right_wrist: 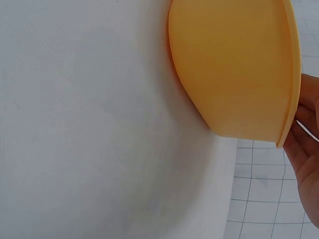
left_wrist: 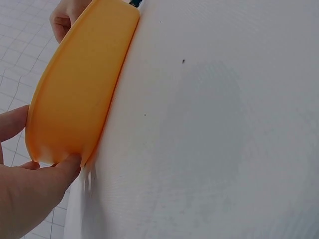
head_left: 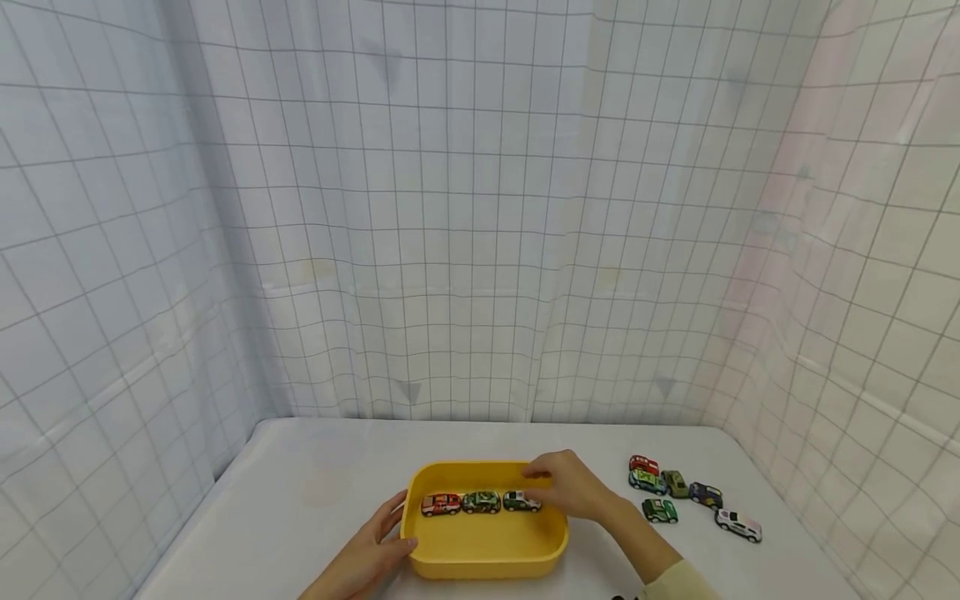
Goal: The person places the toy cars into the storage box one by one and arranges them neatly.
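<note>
A yellow tray sits on the white table with three toy cars in a row inside: a red-orange car, a green patterned car and a white-and-green car. My left hand holds the tray's left end, thumb against the outer wall and fingers round the side. Over the right rim reaches my right hand. Its thumb touches the white-and-green car's right end, while the other fingers are apart from it near the far wall. In the right wrist view the tray wall hides the fingertips.
Right of the tray lie several more toy cars: red, lime green, olive, dark blue, green and white. Gridded white curtains enclose the table at the back and sides.
</note>
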Motion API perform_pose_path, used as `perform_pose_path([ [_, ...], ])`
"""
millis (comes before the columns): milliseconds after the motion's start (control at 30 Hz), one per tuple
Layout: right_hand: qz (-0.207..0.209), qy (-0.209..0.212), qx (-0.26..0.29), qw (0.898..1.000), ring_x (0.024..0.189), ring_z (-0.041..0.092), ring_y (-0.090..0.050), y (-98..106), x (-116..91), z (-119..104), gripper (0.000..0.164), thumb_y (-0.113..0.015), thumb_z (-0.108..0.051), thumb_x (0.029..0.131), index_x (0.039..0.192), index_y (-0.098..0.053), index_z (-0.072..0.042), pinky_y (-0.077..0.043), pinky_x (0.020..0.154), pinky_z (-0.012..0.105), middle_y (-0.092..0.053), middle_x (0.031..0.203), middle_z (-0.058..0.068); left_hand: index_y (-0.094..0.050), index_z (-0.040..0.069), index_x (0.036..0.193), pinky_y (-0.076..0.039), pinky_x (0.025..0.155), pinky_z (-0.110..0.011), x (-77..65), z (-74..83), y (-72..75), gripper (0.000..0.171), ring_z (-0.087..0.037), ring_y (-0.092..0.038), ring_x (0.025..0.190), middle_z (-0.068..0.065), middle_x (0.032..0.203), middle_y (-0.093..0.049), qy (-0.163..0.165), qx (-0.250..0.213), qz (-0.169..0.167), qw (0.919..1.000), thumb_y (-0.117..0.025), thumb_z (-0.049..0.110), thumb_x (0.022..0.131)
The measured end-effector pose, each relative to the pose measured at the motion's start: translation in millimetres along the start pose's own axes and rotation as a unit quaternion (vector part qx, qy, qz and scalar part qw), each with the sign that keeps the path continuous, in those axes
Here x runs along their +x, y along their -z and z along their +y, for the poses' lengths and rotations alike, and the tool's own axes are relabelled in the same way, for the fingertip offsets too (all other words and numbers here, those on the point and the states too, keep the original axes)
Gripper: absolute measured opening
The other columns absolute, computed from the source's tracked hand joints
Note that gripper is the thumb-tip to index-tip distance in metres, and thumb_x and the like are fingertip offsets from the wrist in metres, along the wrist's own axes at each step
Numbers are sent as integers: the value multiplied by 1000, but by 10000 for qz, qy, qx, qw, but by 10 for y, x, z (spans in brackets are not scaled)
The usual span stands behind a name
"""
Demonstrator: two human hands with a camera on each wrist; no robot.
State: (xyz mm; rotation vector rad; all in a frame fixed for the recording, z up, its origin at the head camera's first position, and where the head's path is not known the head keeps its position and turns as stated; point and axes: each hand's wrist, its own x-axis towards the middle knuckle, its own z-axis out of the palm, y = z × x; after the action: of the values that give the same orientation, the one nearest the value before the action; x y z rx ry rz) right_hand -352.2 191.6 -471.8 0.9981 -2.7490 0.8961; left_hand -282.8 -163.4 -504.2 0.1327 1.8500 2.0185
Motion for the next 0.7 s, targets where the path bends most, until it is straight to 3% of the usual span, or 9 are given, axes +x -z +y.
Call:
perform_pose_path([
  [300,76,84,40,9999,93,15,-67,140,-115,56,26,-81,-18,92,113,-78,-3,-60,87,40,-75,106,2,-1,-4,163,-33,114,-60,2,-27,8,89,-58,-9,148,-41,161,5,-50,-28,75,10000,-62,-3,97],
  [467,141,106,-97,9998,95,21,-69,183,-187,131,25,-81,-18,92,112,-78,-4,-60,86,34,-76,106,2,-1,-5,162,-34,114,-60,-19,-34,13,90,-59,-12,147,-42,161,5,-127,4,31,9999,-63,-2,97],
  [700,272,-35,-121,9996,93,28,-69,304,-343,238,24,-81,-17,92,111,-78,-4,-61,84,37,-76,105,4,-2,-4,163,-39,112,-57,11,-31,4,92,-58,-14,147,-42,161,5,-66,-33,30,10000,-66,-2,96],
])
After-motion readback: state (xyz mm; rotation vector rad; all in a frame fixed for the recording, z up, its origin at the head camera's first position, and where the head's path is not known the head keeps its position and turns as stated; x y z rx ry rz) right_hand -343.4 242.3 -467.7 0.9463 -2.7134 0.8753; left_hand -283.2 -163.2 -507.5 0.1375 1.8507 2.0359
